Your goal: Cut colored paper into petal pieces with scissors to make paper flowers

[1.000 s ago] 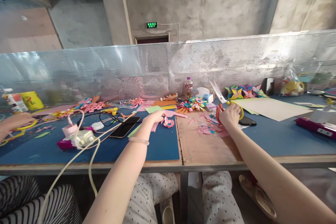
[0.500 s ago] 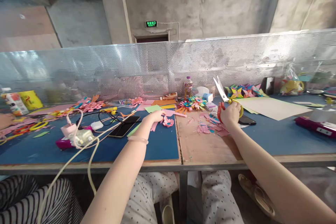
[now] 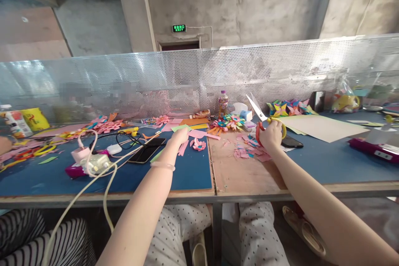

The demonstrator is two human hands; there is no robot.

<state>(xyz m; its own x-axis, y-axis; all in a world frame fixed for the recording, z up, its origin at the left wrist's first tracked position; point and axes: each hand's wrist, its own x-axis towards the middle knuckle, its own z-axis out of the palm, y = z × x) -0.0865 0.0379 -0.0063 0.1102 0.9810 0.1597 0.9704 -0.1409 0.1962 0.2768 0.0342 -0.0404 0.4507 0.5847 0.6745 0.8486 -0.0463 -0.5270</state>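
My right hand (image 3: 270,136) grips a pair of scissors (image 3: 257,109) by red and yellow handles. The silver blades point up and to the left, above the table. My left hand (image 3: 180,136) reaches over the blue mat, at the near edge of a light green sheet of paper (image 3: 176,127). Its fingers are turned away, so I cannot see what they hold, if anything. Just right of that hand lie pink paper strips (image 3: 204,134) and a curled pink paper flower (image 3: 198,144). Pink and blue paper scraps (image 3: 247,149) are heaped left of the scissors hand.
A black phone (image 3: 147,151), cables and a power strip (image 3: 89,165) lie to the left. Finished paper flowers (image 3: 232,122) and a drink bottle (image 3: 223,104) stand at the back, before a perforated metal screen (image 3: 183,70). Large pale sheets (image 3: 324,128) lie to the right. A co-worker's hand (image 3: 4,144) shows far left.
My left hand has drawn slightly left and up, away from the pink strips toward the green paper. The scissors stay in my right hand, tipped a little further left.
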